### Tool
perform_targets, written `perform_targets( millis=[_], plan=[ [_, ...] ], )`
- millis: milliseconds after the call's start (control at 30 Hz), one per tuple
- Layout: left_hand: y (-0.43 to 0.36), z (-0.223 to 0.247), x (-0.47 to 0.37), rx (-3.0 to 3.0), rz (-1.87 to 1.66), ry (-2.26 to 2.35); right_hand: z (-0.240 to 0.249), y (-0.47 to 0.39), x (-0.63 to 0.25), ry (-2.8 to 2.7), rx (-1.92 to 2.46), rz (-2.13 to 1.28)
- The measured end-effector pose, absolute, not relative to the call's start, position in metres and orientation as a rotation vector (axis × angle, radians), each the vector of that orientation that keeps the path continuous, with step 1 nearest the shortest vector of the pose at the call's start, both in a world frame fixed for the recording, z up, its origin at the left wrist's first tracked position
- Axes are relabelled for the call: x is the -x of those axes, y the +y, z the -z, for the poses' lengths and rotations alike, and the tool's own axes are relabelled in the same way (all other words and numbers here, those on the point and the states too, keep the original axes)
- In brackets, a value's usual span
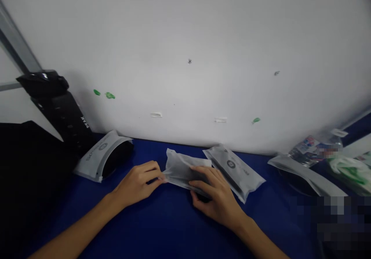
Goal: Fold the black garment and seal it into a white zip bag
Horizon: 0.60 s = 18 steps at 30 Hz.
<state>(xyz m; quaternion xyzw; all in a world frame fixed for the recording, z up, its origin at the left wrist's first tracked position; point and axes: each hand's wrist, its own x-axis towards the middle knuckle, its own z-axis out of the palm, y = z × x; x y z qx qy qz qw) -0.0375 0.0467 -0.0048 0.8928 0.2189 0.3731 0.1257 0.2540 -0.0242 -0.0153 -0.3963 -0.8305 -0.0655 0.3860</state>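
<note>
Right, I'm looking down at a wide blue cloth-covered table (162, 228) set against a white wall (185, 38). At far left a black stand (62, 114) leans up, and just beside it lies a bigger frosted pouch with a dark oval item inside (104, 156). Another frosted plastic pouch with a round logo (234, 172) rests right of centre. Mid-table sits the frosted plastic bag holding something dark (184, 172): my right hand (216, 195) presses flat over it, fingers closed down on it, while my left hand (139, 183) pinches its left edge.
</note>
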Motion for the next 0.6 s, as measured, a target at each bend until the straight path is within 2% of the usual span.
perform_targets(
  millis=[233, 600],
  plan=[
    [0.0434, 0.0040, 0.0335, -2.492, -1.191, 0.670, 0.0059, -0.0267, -0.2500, -2.091, 0.925, 0.318],
    [0.0440, -0.0025, 0.0342, -2.639, -1.177, 0.690, 0.0103, -0.0210, -0.2551, -2.029, 0.878, 0.150]
  ],
)
